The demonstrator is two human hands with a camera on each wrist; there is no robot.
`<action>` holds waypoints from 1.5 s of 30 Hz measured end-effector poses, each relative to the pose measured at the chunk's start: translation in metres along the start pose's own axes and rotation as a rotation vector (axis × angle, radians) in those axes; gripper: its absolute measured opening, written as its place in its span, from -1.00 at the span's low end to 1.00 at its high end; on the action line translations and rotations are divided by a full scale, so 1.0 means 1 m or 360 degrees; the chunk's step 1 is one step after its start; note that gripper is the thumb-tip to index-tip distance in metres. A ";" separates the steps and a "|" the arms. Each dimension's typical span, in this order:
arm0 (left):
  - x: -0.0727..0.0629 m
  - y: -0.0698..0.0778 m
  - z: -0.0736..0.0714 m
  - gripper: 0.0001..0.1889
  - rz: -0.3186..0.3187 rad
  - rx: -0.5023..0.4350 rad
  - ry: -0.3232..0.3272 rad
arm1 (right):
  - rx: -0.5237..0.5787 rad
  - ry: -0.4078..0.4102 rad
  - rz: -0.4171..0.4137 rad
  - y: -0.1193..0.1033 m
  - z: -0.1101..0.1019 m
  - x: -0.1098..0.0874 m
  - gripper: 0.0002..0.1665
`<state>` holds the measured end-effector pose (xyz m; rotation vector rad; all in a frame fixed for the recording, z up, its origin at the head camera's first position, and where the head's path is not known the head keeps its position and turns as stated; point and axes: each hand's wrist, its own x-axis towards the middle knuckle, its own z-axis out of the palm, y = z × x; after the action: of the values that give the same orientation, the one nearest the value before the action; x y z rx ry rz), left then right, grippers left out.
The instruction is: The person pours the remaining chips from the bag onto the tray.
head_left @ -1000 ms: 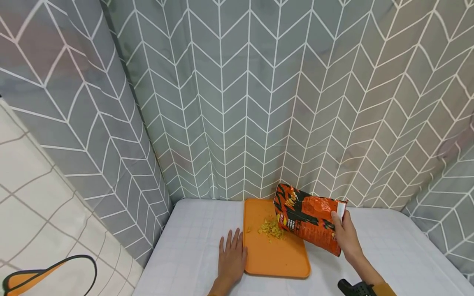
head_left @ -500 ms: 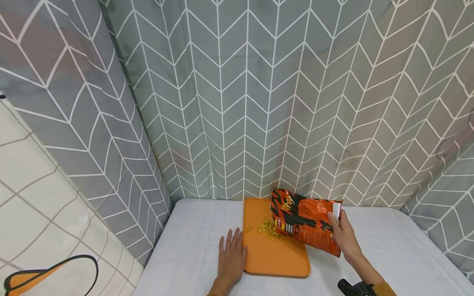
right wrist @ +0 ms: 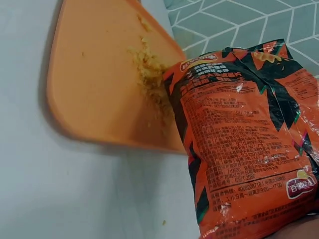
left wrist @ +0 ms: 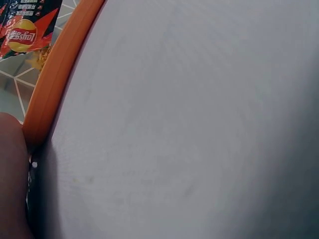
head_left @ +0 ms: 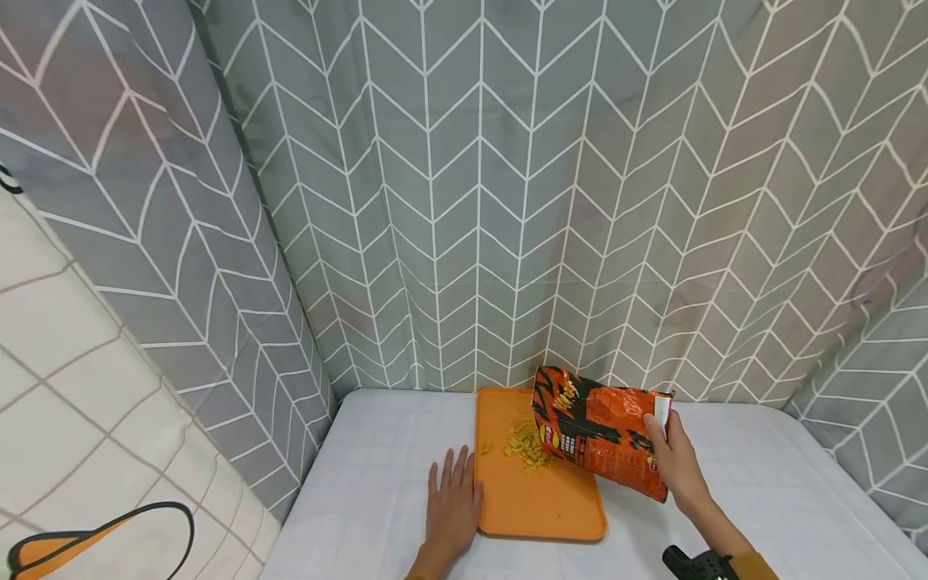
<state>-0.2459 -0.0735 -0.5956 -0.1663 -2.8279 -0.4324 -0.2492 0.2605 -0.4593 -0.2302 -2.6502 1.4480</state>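
My right hand (head_left: pixel 680 463) grips the closed-looking right end of an orange and black Lay's chip bag (head_left: pixel 605 427), thumb on top. The bag lies tilted over an orange tray (head_left: pixel 540 511), its left end low above a small heap of yellow crushed chips (head_left: pixel 527 447). In the right wrist view, the printed back of the bag (right wrist: pixel 239 139) fills the right side, its mouth end right at the crumbs (right wrist: pixel 152 74). My left hand (head_left: pixel 454 499) rests flat, fingers spread, against the tray's left edge. The left wrist view shows the tray's rim (left wrist: pixel 62 64) close by that hand.
The tray sits on a table with a white cloth (head_left: pixel 377 459). A grey curtain with white chevron lines (head_left: pixel 507 201) hangs right behind it. At lower left lies an orange thing with a dark rim (head_left: pixel 65 548) by white tiles. A crumb (right wrist: pixel 164 222) lies off the tray.
The chip bag has dipped and shifted slightly left with my right hand, then risen a little. My left hand stays in place by the tray.
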 end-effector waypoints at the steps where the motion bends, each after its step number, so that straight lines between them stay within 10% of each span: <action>1: 0.000 0.000 -0.001 -0.42 0.0006 -0.0004 -0.0002 | 0.0040 -0.0007 0.0015 0.000 0.000 0.000 -0.24; 45: 0.001 0.001 -0.005 -0.42 -0.0016 -0.0046 -0.0052 | 0.0128 -0.0023 -0.0022 0.008 -0.003 -0.001 -0.20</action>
<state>-0.2458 -0.0737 -0.5907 -0.1661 -2.8570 -0.4769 -0.2469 0.2673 -0.4645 -0.1943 -2.5924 1.5535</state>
